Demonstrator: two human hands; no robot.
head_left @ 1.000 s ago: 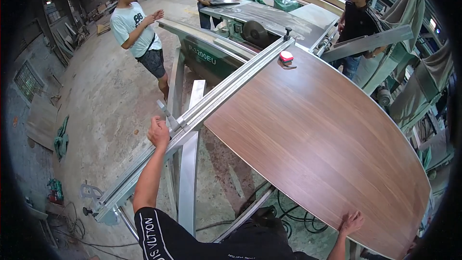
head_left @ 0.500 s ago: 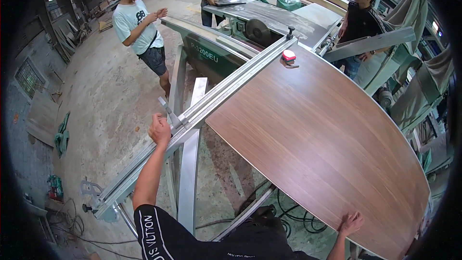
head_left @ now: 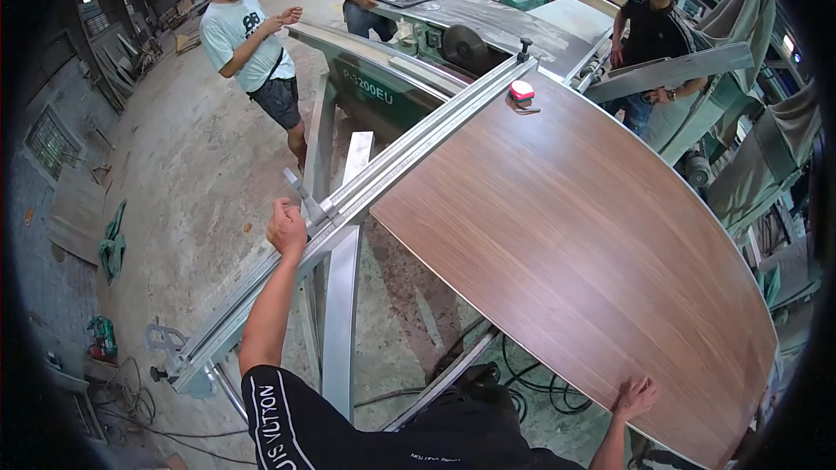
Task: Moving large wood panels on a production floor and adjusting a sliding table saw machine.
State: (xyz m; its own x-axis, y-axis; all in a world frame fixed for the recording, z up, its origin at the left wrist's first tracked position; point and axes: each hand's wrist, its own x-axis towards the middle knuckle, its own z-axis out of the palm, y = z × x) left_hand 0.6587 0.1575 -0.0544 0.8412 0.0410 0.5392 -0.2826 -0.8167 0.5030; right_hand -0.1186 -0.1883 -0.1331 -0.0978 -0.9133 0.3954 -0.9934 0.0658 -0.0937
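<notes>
Left hand [head_left: 286,228] at frame centre-left, closed on the aluminium fence rail [head_left: 383,165]; right hand [head_left: 637,399] at lower right, fingers spread flat on the brown wood-grain panel [head_left: 575,235].

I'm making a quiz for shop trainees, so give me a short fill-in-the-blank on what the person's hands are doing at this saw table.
1. The left hand grips the long metal ____ rail.
2. The right hand lies flat on the near edge of the ____ wood-grain panel.
3. A small ____ tape measure sits at the panel's far end.

Missing words: fence; brown; red
</notes>
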